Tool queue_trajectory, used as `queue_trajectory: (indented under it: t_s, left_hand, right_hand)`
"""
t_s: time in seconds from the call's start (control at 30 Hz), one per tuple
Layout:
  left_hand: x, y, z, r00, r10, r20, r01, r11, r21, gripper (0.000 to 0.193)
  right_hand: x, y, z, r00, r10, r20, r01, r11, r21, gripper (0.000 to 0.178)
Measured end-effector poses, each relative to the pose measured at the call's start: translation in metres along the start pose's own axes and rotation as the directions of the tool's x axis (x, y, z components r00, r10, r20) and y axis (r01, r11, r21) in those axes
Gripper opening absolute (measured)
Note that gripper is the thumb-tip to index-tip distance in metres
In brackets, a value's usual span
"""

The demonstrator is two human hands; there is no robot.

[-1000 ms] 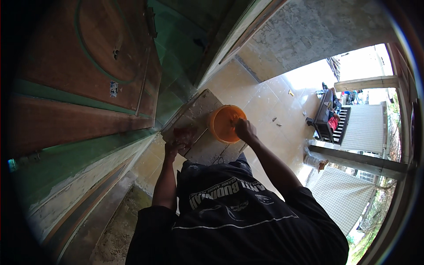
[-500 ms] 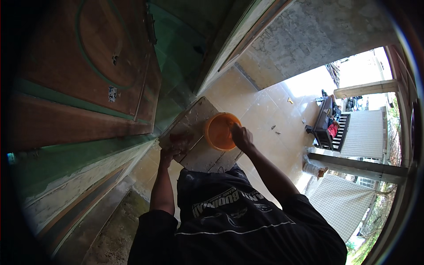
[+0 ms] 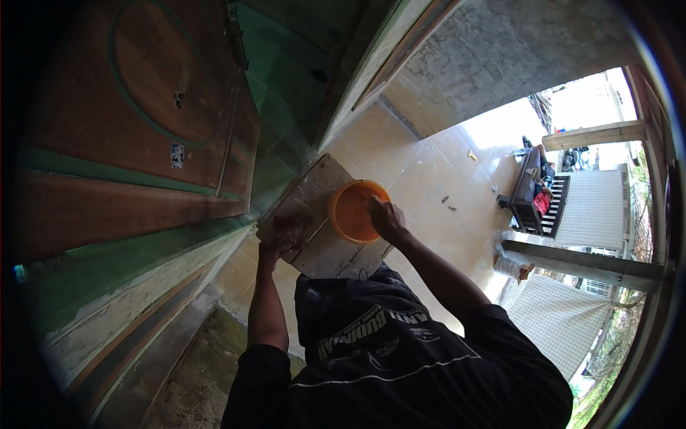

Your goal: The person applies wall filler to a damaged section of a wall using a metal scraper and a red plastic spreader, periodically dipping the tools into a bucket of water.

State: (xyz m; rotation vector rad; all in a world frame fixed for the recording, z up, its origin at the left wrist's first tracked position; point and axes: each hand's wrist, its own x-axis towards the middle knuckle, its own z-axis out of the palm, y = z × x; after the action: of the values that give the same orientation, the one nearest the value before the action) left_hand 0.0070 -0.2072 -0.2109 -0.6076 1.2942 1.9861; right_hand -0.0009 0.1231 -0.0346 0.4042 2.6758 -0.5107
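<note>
An orange bucket [image 3: 343, 227] stands on a worn board-topped surface [image 3: 330, 259] in front of me. My right hand [image 3: 388, 220] is closed at the bucket's right side, with its fingers reaching over the rim into the opening. Whatever those fingers grip inside is hidden. At the left edge of the boards, my left hand [image 3: 273, 252] is curled beside a dark reddish thing [image 3: 289, 224] of unclear kind. Shadow covers those fingers, and what they hold cannot be made out.
A brown wooden door [image 3: 143, 107] with green trim is at the left. Pale floor tiles [image 3: 421, 179] spread to the right, with small bits lying on them. Farther right are a dark bench [image 3: 532, 193] piled with things and a post [image 3: 572, 264]. A concrete wall [image 3: 493, 57] rises beyond.
My right hand has shifted slightly left at the bucket's rim. The view and my torso have moved a little; the bucket and left hand stay nearly in place.
</note>
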Motion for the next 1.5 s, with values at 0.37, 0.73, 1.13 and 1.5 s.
queue_trajectory:
  t_s: [0.37, 0.73, 1.13, 1.5]
  left_hand:
    - [0.001, -0.016, 0.015, 0.959, 0.172, -0.227, -0.143, 0.980, 0.137, 0.040]
    - [-0.017, -0.051, 0.034, 0.646, 0.578, -0.498, 0.117, 0.570, 0.813, 0.086]
    - [0.047, -0.146, 0.007, 0.977, -0.137, -0.162, 0.184, 0.926, 0.328, 0.126]
    - [0.026, -0.111, 0.034, 0.885, -0.246, -0.396, 0.418, 0.794, 0.440, 0.121]
  right_hand:
    - [0.001, 0.019, -0.001, 0.941, -0.335, -0.048, 0.337, 0.941, 0.029, 0.014]
    - [-0.014, 0.003, 0.000, 0.987, -0.159, -0.002, 0.159, 0.986, 0.041, 0.015]
    - [-0.007, 0.010, 0.002, 0.963, -0.253, 0.093, 0.251, 0.968, 0.028, 0.017]
    - [-0.001, -0.005, 0.002, 0.917, -0.385, 0.102, 0.395, 0.912, -0.107, 0.024]
